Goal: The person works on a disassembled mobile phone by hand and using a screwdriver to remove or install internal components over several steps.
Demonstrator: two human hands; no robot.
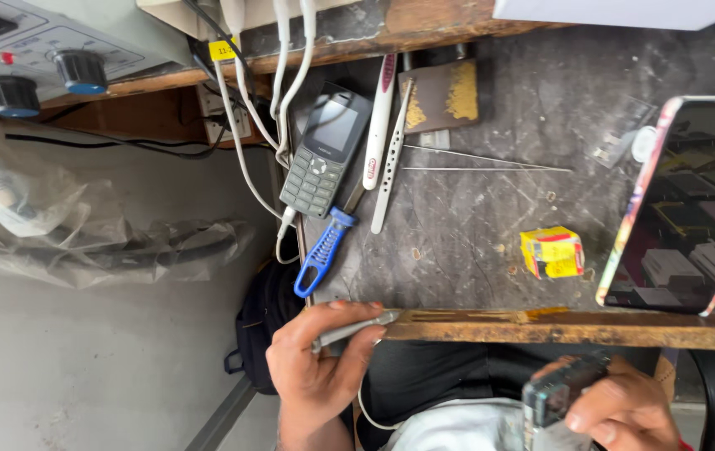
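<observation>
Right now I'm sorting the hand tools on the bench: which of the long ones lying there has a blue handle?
The blue-handled tool at the bench's left edge, just below the grey keypad phone. The two long tools beside it are white.

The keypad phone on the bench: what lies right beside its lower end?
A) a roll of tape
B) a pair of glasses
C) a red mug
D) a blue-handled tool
D: the blue-handled tool lies just below the grey keypad phone on the dark worn bench; no mug, tape or glasses show there.
</observation>
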